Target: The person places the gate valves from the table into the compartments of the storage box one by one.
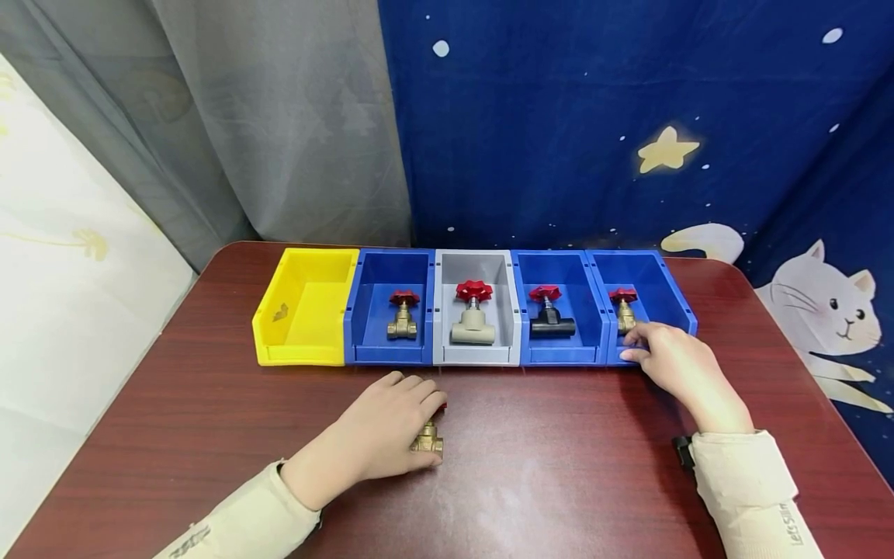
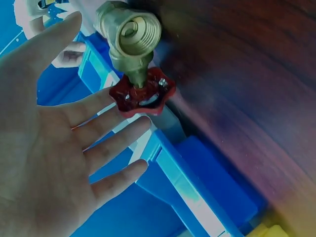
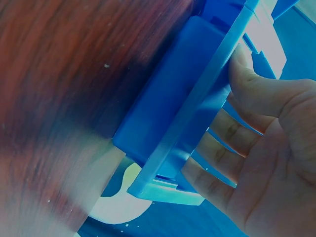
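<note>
On the table, a brass gate valve (image 1: 427,441) with a red handwheel (image 2: 143,93) lies beside my left hand (image 1: 387,427). The left fingers are straight and spread, fingertips at the handwheel, with the thumb extended near the brass body. My right hand (image 1: 670,359) reaches over the front of the rightmost blue bin (image 1: 660,283). Its fingers (image 3: 217,153) extend behind the bin's front wall, thumb apart from them at the rim. Another brass gate valve (image 1: 625,314) with a red wheel stands in that bin, close to the right fingertips; the right wrist view hides it.
To the left, the row holds a blue bin (image 1: 590,310) with a black valve (image 1: 552,320), a grey bin (image 1: 445,279) with a beige valve (image 1: 472,326), a blue bin (image 1: 373,272) with a brass valve (image 1: 402,322), and a yellow bin (image 1: 303,353). Curtains hang behind the table (image 1: 531,481).
</note>
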The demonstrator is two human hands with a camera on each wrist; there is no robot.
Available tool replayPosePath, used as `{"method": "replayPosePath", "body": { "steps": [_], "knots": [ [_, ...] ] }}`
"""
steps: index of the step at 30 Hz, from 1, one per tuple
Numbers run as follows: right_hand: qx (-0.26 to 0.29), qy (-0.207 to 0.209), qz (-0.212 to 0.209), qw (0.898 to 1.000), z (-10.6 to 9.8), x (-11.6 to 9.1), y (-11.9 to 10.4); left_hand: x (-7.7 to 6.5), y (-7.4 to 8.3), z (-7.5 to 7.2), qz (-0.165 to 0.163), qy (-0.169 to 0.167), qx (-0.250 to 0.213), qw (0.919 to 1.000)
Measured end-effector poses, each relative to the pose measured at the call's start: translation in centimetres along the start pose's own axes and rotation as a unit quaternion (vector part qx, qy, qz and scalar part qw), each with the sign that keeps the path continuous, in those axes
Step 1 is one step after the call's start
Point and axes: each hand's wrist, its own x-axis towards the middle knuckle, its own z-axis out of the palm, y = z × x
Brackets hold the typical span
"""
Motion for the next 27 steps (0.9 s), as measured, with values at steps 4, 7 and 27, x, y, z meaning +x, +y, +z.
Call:
{"method": "replayPosePath", "body": {
  "steps": [4,7,27],
  "knots": [
    [-0.001,0.006,0.001,1.0,0.1,0.0,0.0,0.1,0.2,0.4,-0.001,-0.006,0.001,1.0],
    [-0.001,0.007,0.001,1.0,0.1,0.0,0.0,0.2,0.3,0.6,-0.002,-0.011,0.004,0.9999],
    [0.001,0.003,-0.001,1.0,0.0,-0.1,0.0,0.2,0.2,1.4,0.001,-0.023,0.001,0.9997]
  ]
}}
